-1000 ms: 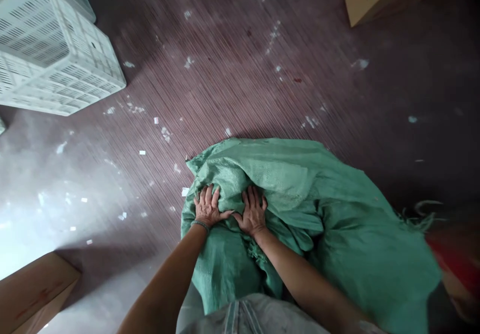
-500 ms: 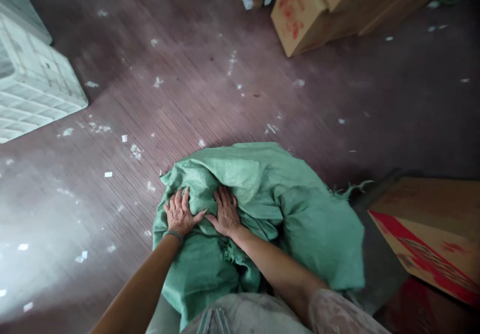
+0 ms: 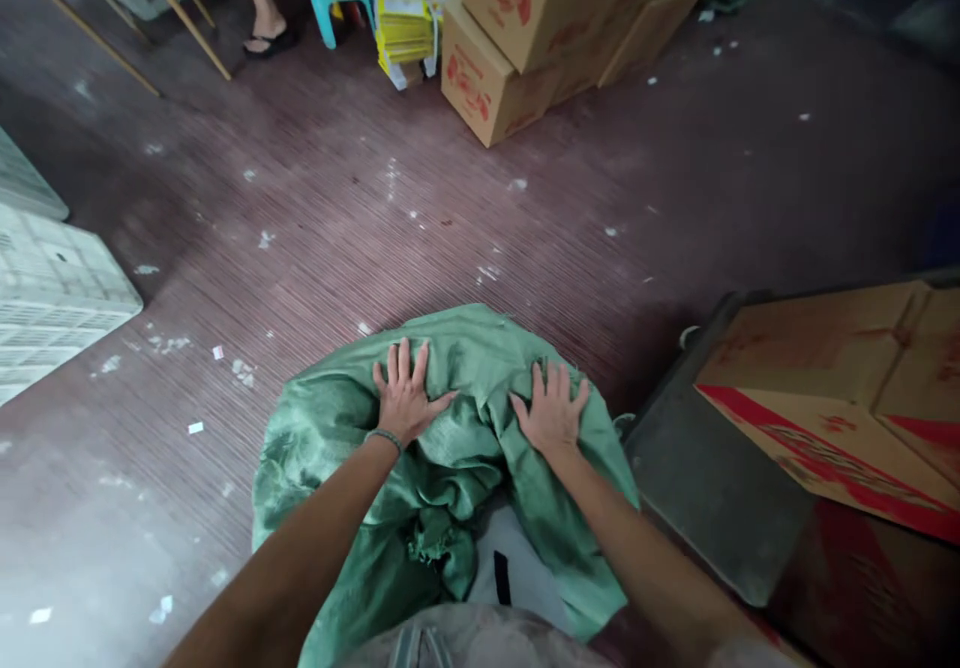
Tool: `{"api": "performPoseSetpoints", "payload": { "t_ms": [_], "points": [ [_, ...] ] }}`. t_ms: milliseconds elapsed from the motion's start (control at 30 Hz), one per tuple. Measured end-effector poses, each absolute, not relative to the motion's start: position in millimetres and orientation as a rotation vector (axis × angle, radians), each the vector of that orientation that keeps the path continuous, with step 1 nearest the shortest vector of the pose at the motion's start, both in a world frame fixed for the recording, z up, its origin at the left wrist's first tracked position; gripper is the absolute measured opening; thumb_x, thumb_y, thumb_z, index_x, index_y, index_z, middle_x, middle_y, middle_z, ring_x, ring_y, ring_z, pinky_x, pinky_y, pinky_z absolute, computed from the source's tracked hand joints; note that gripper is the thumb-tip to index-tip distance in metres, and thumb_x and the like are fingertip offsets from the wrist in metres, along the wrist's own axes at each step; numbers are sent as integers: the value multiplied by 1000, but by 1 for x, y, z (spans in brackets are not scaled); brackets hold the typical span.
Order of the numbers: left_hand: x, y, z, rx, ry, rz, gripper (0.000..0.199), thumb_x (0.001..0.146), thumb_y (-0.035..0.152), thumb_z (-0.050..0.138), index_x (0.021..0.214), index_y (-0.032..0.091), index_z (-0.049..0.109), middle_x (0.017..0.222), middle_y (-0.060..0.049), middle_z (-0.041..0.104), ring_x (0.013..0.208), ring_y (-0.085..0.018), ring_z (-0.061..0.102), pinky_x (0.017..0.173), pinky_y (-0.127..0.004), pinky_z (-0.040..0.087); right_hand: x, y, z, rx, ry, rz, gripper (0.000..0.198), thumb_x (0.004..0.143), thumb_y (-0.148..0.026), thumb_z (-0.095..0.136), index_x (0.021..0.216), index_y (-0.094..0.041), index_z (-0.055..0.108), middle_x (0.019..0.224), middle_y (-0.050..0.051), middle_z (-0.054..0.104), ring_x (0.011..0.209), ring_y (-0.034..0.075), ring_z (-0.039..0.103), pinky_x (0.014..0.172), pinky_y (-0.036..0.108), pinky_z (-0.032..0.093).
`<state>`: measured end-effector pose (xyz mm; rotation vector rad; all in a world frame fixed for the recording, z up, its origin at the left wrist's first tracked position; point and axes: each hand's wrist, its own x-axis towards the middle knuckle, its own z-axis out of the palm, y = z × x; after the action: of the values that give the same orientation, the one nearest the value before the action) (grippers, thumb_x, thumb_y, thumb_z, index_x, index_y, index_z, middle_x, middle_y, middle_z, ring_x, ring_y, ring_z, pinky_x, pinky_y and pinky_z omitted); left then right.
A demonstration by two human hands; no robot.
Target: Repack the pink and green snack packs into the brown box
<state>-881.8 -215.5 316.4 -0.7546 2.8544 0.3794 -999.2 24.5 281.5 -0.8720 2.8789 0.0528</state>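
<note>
Left hand [image 3: 403, 406] and right hand [image 3: 553, 415] had moved apart, fingers [image 3: 405, 360] splayed, unclenched, apparently pressing more widely on the green woven sack [image 3: 461, 448] beneath them.

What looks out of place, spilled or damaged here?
Pale scraps lie scattered over the floor like litter. The green sack, crumpled under the left hand and right hand, has frayed threads where it bunches, suggesting wear.

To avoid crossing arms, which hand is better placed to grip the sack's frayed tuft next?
Probably the left hand: it rests nearer the frayed tuft than the right hand, both spread on the sack.
</note>
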Motion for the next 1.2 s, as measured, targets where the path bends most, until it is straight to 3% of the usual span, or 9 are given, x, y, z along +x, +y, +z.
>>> {"api": "performPoseSetpoints", "payload": {
  "t_ms": [167, 333, 567, 700, 833, 1000, 1067, 1133, 1200],
  "points": [
    [-901, -209, 281, -879, 2798, 236, 88, 78, 69, 51, 147, 20, 27, 153, -20, 25, 139, -37, 23, 110, -64, 13, -1001, 12, 235, -785, 2847, -81, 70, 90, -57, 36, 137, -7, 46, 129, 20, 52, 120, 35, 36, 106, 59, 12],
    [-917, -216, 258, -887, 2790, 166, 75, 84, 60, 48, 144, 17, 35, 152, -23, 25, 139, -40, 23, 107, -68, 14, -1017, 14, 198, -683, 2778, -205, 69, 90, -56, 35, 139, -9, 44, 131, 20, 50, 119, 34, 35, 105, 58, 14],
    [-941, -224, 216, -868, 2799, 108, 74, 84, 60, 48, 143, 16, 37, 149, -26, 27, 139, -44, 19, 103, -73, 15, -1034, -5, 148, -608, 2745, -241, 69, 91, -55, 32, 139, -8, 44, 129, 19, 51, 119, 33, 36, 106, 55, 15],
    [-960, -229, 205, -868, 2797, 123, 73, 84, 58, 49, 143, 17, 37, 151, -24, 25, 139, -44, 17, 105, -73, 9, -1054, -19, 118, -583, 2791, -286, 75, 91, -57, 28, 138, 1, 40, 125, 23, 52, 117, 34, 37, 106, 53, 17],
    [-973, -220, 207, -903, 2763, 115, 74, 83, 58, 51, 145, 19, 35, 153, -21, 23, 140, -42, 16, 107, -71, 6, -1060, -21, 104, -565, 2802, -401, 78, 89, -58, 30, 140, 0, 36, 125, 26, 51, 118, 36, 37, 105, 55, 17],
    [-977, -194, 299, -836, 2604, 344, 83, 81, 63, 50, 149, 25, 22, 153, -18, 26, 137, -42, 27, 107, -70, 18, -1036, 16, 101, -604, 2775, -491, 74, 88, -55, 27, 135, 0, 41, 118, 27, 52, 117, 38, 38, 100, 56, 20],
    [-952, -191, 365, -651, 2591, 543, 74, 85, 64, 42, 149, 31, 23, 152, -13, 30, 137, -34, 32, 109, -58, 30, -1033, 35, 101, -636, 2789, -455, 71, 85, -51, 30, 130, 2, 45, 113, 29, 54, 115, 39, 39, 97, 57, 23],
    [-897, -189, 423, -714, 2711, 494, 67, 88, 59, 39, 148, 36, 21, 157, -5, 18, 141, -29, 25, 113, -52, 28, -1037, 50, 106, -692, 2799, -387, 67, 82, -46, 32, 124, 4, 49, 108, 29, 55, 111, 40, 42, 94, 58, 26],
    [-818, -184, 453, -1137, 2802, 261, 73, 84, 62, 45, 148, 34, 24, 158, -6, 13, 142, -33, 22, 115, -56, 22, -1047, 57, 121, -762, 2808, -346, 61, 79, -44, 34, 117, 0, 55, 102, 27, 57, 104, 40, 47, 89, 59, 32]
  ]
}}
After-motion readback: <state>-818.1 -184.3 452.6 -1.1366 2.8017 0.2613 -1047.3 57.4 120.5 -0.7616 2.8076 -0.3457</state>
